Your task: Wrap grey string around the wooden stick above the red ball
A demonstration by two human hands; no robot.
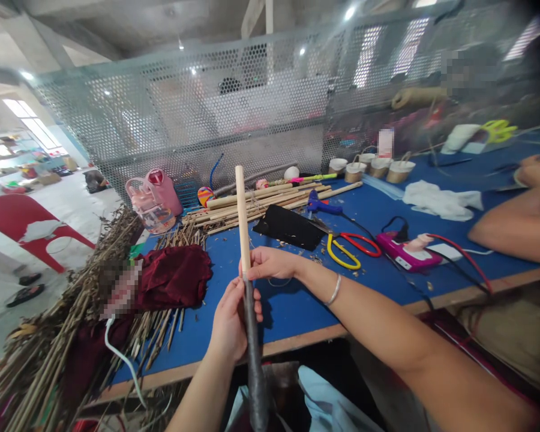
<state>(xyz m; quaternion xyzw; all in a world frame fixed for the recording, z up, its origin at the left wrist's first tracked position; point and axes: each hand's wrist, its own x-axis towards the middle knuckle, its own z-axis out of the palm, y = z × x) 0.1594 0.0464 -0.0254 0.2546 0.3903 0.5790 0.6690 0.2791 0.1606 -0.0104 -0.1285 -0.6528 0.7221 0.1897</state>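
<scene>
A long stick stands upright in front of me, its upper part a bare pale wooden rod [242,210], its lower part a dark grey wrapped shaft [253,354]. My left hand [231,318] is wrapped round the dark shaft just below where the two parts meet. At that joint my right hand [266,264] pinches the stick, with a bracelet on its wrist. Beyond my hands lie a black cloth piece [292,227], scissors with red and yellow handles [344,252] and a blue glue gun [324,205].
Dried stalks [63,324] and a dark red cloth [175,276] cover the left side. A pink power strip [409,252] with cables is at right, near another person's arm [517,222]. Wooden rods [270,201], cups [354,173] and a mesh screen [198,114] stand behind.
</scene>
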